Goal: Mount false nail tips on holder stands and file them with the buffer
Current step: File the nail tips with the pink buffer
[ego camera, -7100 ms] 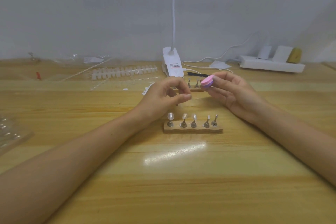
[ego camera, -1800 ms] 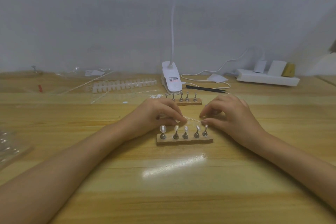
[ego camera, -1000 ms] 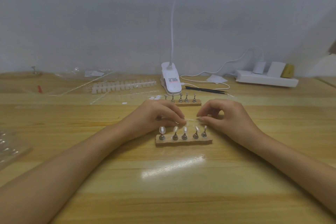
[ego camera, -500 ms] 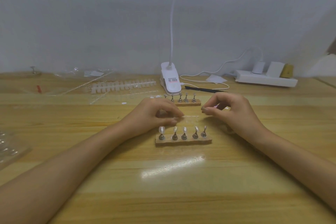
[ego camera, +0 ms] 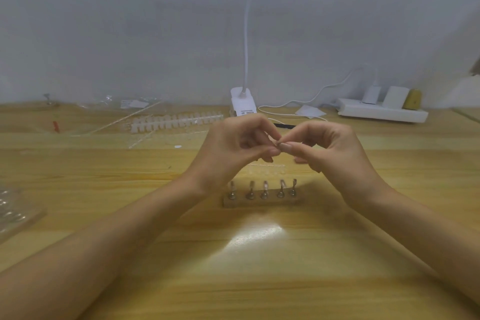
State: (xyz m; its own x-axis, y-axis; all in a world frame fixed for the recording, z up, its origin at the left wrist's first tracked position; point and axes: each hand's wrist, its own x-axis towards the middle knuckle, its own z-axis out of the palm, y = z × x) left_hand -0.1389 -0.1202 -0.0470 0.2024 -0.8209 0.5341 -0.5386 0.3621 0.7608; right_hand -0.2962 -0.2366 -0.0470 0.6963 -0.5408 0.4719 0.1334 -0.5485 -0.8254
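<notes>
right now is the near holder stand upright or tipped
Upright: the near holder stand sits flat on the table, its five pegs pointing up. Left hand and right hand pinch a nail tip between them.

The table (ego camera: 130,176) under my arms is pale wood with a smooth, glossy varnish, and a bright glare sits on it. The holder stand (ego camera: 262,202) has a matt wooden base and shiny metal pegs (ego camera: 280,193) carrying clear plastic nail tips (ego camera: 265,185). Just behind it lies a clear plastic strip (ego camera: 265,169). The lamp clamp (ego camera: 242,104) and power strip (ego camera: 381,113) are smooth white plastic. The wall (ego camera: 130,21) looks matt. My left hand (ego camera: 233,148) and right hand (ego camera: 330,150) pinch a small bit (ego camera: 275,142), too blurred to tell its material.
</notes>
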